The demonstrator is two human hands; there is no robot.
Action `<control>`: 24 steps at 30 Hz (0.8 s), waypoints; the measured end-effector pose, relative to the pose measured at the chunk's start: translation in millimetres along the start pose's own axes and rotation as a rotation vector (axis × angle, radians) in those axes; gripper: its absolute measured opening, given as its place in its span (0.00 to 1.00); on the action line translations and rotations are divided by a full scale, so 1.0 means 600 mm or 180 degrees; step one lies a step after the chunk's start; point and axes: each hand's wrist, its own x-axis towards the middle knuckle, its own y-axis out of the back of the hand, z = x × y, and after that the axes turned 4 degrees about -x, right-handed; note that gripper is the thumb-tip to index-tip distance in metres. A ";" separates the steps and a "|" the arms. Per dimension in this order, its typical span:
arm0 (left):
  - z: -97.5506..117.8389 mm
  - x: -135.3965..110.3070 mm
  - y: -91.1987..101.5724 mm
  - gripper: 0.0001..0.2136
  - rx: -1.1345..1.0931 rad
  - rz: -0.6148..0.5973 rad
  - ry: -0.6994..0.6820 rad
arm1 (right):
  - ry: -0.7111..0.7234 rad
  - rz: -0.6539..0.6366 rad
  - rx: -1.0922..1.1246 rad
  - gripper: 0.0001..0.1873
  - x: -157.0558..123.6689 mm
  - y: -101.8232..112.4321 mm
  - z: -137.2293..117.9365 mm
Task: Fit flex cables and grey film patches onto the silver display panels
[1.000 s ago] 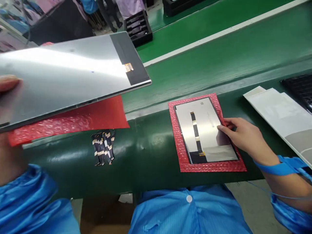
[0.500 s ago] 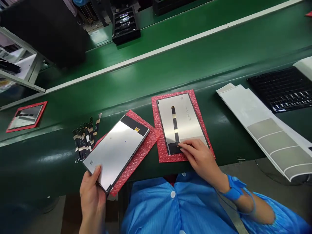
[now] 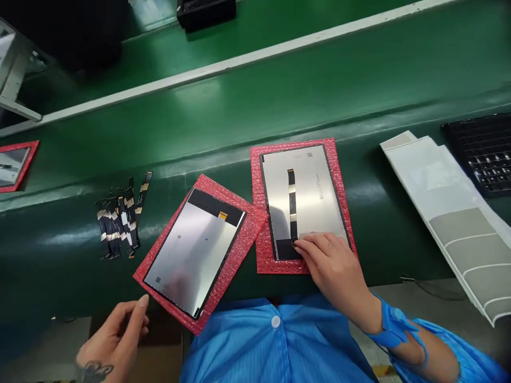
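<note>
Two silver display panels lie face down on red bubble-wrap mats on the green bench. My right hand (image 3: 331, 266) presses its fingertips on the near end of the right panel (image 3: 315, 191), at the foot of its black-and-gold flex cable (image 3: 293, 205); its mat (image 3: 259, 250) frames it. The left panel (image 3: 195, 250) rests tilted on its own mat (image 3: 235, 260), untouched. My left hand (image 3: 114, 338) hovers below the mat's near-left corner, fingers loosely apart and holding nothing.
A bunch of loose flex cables (image 3: 117, 223) lies left of the panels. Another panel on a red mat (image 3: 14, 165) sits at the far left. White and grey liner sheets (image 3: 451, 223) and a black tray (image 3: 483, 151) are at right. A white stripe (image 3: 239, 64) runs along the conveyor behind.
My left hand brought the left panel down from the air onto its red mat, let go and drew back. My right hand slid to the cable's near end.
</note>
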 end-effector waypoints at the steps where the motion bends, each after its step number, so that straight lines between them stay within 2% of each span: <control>1: 0.023 -0.008 -0.007 0.18 0.0147 0.0129 -0.0467 | 0.0042 -0.0019 -0.0027 0.08 0.001 0.001 0.001; 2: 0.051 -0.017 -0.020 0.15 0.0167 0.0018 -0.0997 | 0.0073 -0.0037 -0.0034 0.07 0.003 0.001 0.002; 3: 0.082 -0.026 -0.039 0.13 0.0016 -0.0264 -0.1616 | 0.0089 -0.0057 -0.0021 0.07 0.004 0.002 0.004; 4: 0.115 -0.036 -0.063 0.13 -0.0351 -0.0340 -0.2228 | 0.0089 -0.0082 0.0008 0.07 0.006 0.002 0.006; 5: 0.147 -0.044 -0.091 0.10 -0.0585 -0.0649 -0.2740 | 0.0083 -0.0112 0.0044 0.07 0.008 0.002 0.008; 6: 0.175 -0.052 -0.119 0.07 -0.0775 -0.0777 -0.3146 | 0.0073 -0.0145 0.0077 0.07 0.009 0.002 0.009; 8: 0.217 -0.065 -0.171 0.08 -0.0942 -0.0882 -0.3562 | 0.0039 -0.0222 0.0113 0.07 0.010 0.002 0.011; 10: 0.236 -0.073 -0.209 0.10 -0.0923 -0.0879 -0.3623 | -0.0010 -0.0271 0.0148 0.06 0.009 0.001 0.012; 13: 0.234 -0.079 -0.237 0.11 -0.0816 -0.0819 -0.3420 | -0.0099 -0.0258 0.0251 0.06 0.001 0.000 0.012; 19: 0.227 -0.078 -0.245 0.13 -0.0849 -0.0886 -0.3365 | -0.0300 -0.0230 0.0700 0.10 -0.019 0.009 0.020; 24: 0.228 -0.080 -0.248 0.13 -0.0771 -0.0842 -0.3406 | -0.0398 -0.0274 0.0605 0.11 -0.018 0.014 0.022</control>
